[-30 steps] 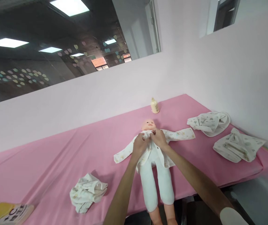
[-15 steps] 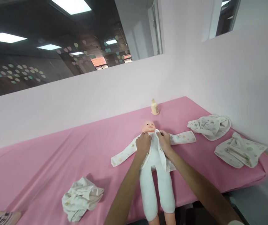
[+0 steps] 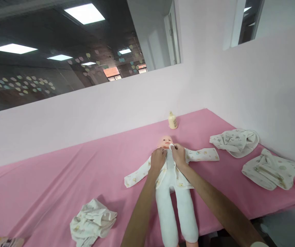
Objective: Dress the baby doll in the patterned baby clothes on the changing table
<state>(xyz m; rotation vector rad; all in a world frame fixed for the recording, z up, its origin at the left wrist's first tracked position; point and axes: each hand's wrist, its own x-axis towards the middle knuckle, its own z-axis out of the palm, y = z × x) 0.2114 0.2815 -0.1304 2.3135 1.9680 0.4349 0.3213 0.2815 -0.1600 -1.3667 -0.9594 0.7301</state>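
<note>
A baby doll (image 3: pixel 171 199) with a white cloth body lies on its back, its head toward the wall. Its arms are spread inside the sleeves of a white patterned baby jacket (image 3: pixel 140 173), whose front hangs apart over the chest. At the doll's neck, my left hand (image 3: pixel 158 159) is closed on one collar edge of the jacket. My right hand (image 3: pixel 179 154) pinches the other collar edge just below the chin, lifting it a little. The fingertips of both hands are partly hidden.
A pink-covered table (image 3: pixel 67 171) carries everything. Behind the doll stands a cream pump bottle (image 3: pixel 172 120). Folded patterned cloths (image 3: pixel 236 141) lie at the right, near the wall. A crumpled patterned cloth (image 3: pixel 93 222) sits front left, and a yellow-topped container (image 3: pixel 3 241) shows at the lower left corner.
My right hand has drawn its jacket edge inward toward the neck, and that front panel now lies flatter over the doll's side. My left hand stays at the collar. The view has shifted slightly.
</note>
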